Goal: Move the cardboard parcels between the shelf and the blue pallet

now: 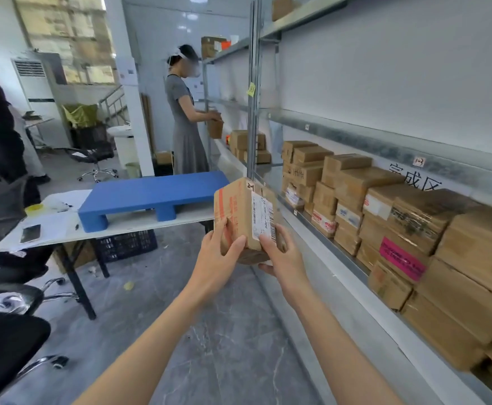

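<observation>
Cardboard parcel [243,211] gripped upright by left hand [220,252] and right hand [280,255], between blue pallet [154,191] and shelf [321,229].

Left hand [216,249] and right hand [283,260] grip a cardboard parcel [246,215] between them.
</observation>
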